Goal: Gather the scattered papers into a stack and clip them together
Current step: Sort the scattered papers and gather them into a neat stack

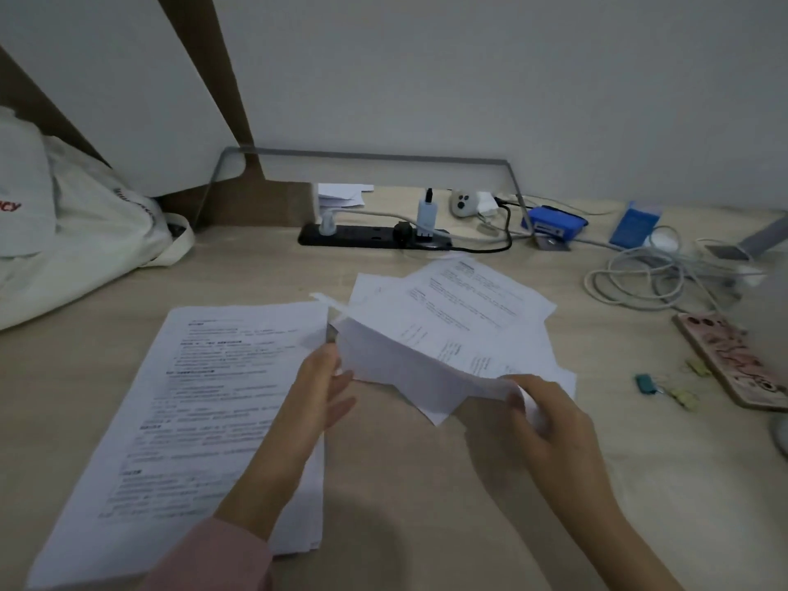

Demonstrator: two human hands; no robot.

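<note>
The left hand (317, 398) pinches the left edge of the loose sheets (447, 334) at frame centre, thumb against the paper; the right hand (550, 424) curls its fingers round their near right corner; between the two grips the sheets arch up off the desk (426, 505), fanned and skewed. The printed stack (204, 420) lies flat at lower left, just beside them, partly under the left forearm.

Risks, as I judge them: the fan is uneven, so an inner sheet could slip out toward the power strip (375, 238) or the cables (639, 270) at upper right; squeezing the arch could crease pages; the forearm could drag the printed stack's top page askew; the binder clips (646, 383) lie at right beside the phone (733, 360), well apart, so one hand must let go to fetch one.

Writing: the page print is too blurred to read; red letters ending "CY" show on the white cloth (21, 198) at the left edge; dark lettering on the tote bag (94, 249) is illegible.
</note>
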